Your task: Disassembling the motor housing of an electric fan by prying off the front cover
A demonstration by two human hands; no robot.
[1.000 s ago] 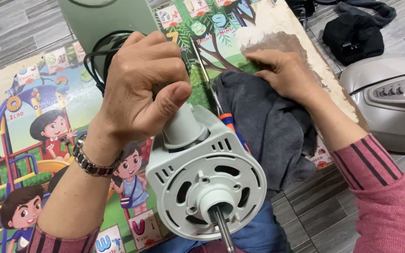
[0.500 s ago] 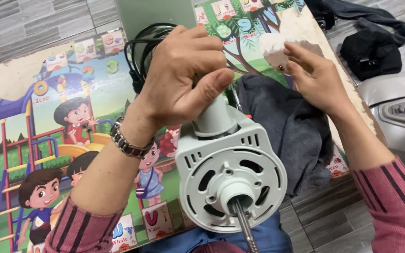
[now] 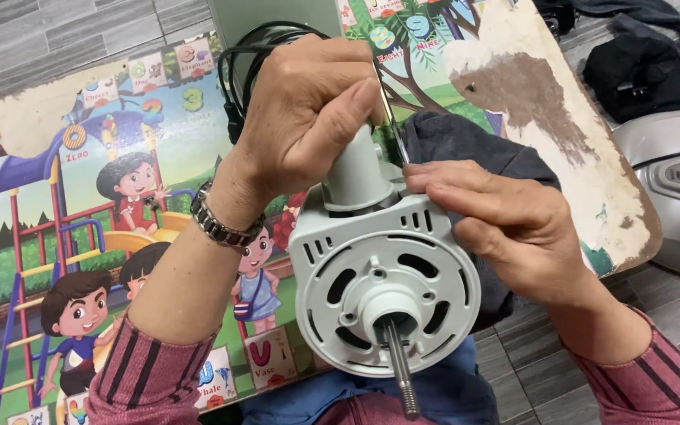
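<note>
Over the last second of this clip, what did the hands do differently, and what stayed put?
The right hand left the grey cloth near the worn mat edge and came to the fan motor, where its fingers now pinch a thin metal tool at the housing's top. The left hand kept its grip on the motor's neck. The motor's shaft still points toward the camera, over the picture mat.

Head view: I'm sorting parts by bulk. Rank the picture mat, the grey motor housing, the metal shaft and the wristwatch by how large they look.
1. picture mat
2. grey motor housing, though nearness to the camera enlarges it
3. and 4. wristwatch and metal shaft: look alike, unranked.
</note>
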